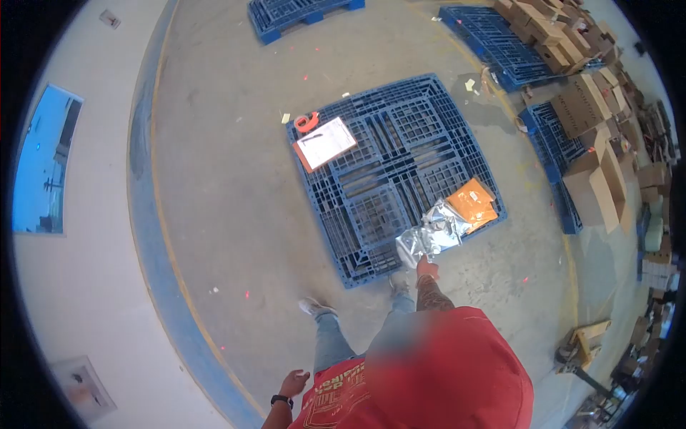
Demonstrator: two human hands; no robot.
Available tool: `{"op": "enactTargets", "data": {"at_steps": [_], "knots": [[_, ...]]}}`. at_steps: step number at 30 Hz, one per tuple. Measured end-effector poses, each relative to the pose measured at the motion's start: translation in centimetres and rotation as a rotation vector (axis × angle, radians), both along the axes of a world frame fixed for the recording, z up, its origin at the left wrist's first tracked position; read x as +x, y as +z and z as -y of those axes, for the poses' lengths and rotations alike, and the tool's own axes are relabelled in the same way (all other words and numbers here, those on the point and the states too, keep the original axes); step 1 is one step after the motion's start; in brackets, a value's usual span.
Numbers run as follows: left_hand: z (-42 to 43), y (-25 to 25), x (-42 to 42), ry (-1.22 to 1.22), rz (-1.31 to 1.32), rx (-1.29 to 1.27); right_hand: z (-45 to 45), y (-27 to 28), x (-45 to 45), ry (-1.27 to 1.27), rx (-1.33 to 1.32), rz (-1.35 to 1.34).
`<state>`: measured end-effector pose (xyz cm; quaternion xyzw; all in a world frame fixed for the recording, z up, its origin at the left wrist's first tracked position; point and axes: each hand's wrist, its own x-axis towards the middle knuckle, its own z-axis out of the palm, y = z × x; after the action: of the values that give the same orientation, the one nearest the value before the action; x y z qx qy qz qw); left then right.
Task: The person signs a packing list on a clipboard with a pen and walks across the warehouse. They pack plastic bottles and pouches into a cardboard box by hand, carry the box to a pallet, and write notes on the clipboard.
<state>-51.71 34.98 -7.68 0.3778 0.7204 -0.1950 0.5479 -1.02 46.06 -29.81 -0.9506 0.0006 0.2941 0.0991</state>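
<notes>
My right hand (427, 268) is closed on the near edge of a silver foil bag (412, 247) at the pallet's front edge. Beside it lies another shiny silver foil bag (444, 223), partly over an orange padded mailer (473, 206). All of these are at the near right corner of a blue plastic pallet (400, 168). My left hand (294, 382) hangs low at my side, its fingers loosely bent and nothing in it. A dark watch sits on that wrist.
A clipboard with paper and a pen (326, 143) and a red tape roll (306, 122) lie on the pallet's far left. Cardboard boxes (582, 104) stand on blue pallets (554, 139) at right. A pallet jack (582, 350) is lower right; a white wall (93, 286) runs along the left.
</notes>
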Motion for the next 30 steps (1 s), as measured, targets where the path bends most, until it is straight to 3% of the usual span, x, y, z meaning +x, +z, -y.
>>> {"op": "enactTargets", "data": {"at_steps": [2,3,4,5,6,7,8,9,11,12,14,15,19,21,23,24,25,26,29,30], "knots": [[-1.7,-2.2,-4.3,0.08,0.095,0.04,-2.2,0.8,-1.0,0.033,-0.061,0.176],[-3.2,-2.8,-6.2,0.176,0.176,0.057,-2.9,1.2,-1.5,0.197,0.093,0.196],[-7.3,0.6,-5.8,0.009,0.159,0.151,-4.0,1.7,-3.2,0.362,0.247,0.212],[-7.4,-3.2,-11.2,-0.02,0.168,0.161,-4.8,2.2,-5.3,0.334,0.255,0.224],[-8.4,-6.9,-15.7,-0.129,0.314,0.367,-6.1,3.9,-7.0,0.328,0.323,0.152],[-11.4,-6.7,-17.4,-0.212,0.465,0.558,-6.7,5.2,-8.3,0.346,0.375,0.077],[-12.6,-6.0,-19.2,0.041,0.325,0.468,-7.7,5.6,-10.3,0.382,0.359,0.142],[-16.4,-0.5,-18.0,0.277,0.174,0.375,-8.2,6.6,-12.3,0.376,0.352,0.145],[-19.1,-0.3,-23.4,0.33,0.185,0.466,-10.8,9.4,-15.3,0.431,0.389,-0.192],[-20.7,0.9,-25.1,0.447,0.141,0.461,-12.7,15.2,-17.4,0.444,0.386,-0.274],[-23.4,1.2,-27.9,0.555,0.107,0.441,-14.5,16.0,-19.8,0.501,0.359,-0.122],[-25.0,0.4,-29.8,0.474,0.072,0.498,-15.4,16.2,-20.7,0.566,0.334,0.012],[-32.6,-1.2,-29.3,0.284,0.1,0.568,-19.2,20.2,-22.9,0.535,0.312,-0.046],[-35.8,-0.6,-26.0,0.12,0.295,0.521,-20.1,18.7,-24.8,0.945,0.413,-0.269],[-39.1,1.8,-21.0,-0.224,0.41,0.458,-22.9,20.9,-27.4,1.346,0.243,-0.589],[-40.7,2.6,-19.2,-0.242,0.398,0.444,-24.1,24.1,-28.9,1.426,0.136,-0.565],[-42.3,3.3,-17.6,-0.445,0.402,0.31,-25.3,26.7,-29.8,1.503,0.028,-0.541],[-44.2,3.4,-16.2,-0.651,0.407,0.175,-26.4,26.7,-30.1,1.48,0.039,-0.553],[-48.7,0.9,-15.8,-0.656,0.523,0.118,-29.0,24.3,-31.0,1.468,0.022,-0.54],[-50.6,2.5,-14.0,-0.894,0.445,0.152,-29.3,21.7,-31.6,1.504,0.055,-0.615]]}}
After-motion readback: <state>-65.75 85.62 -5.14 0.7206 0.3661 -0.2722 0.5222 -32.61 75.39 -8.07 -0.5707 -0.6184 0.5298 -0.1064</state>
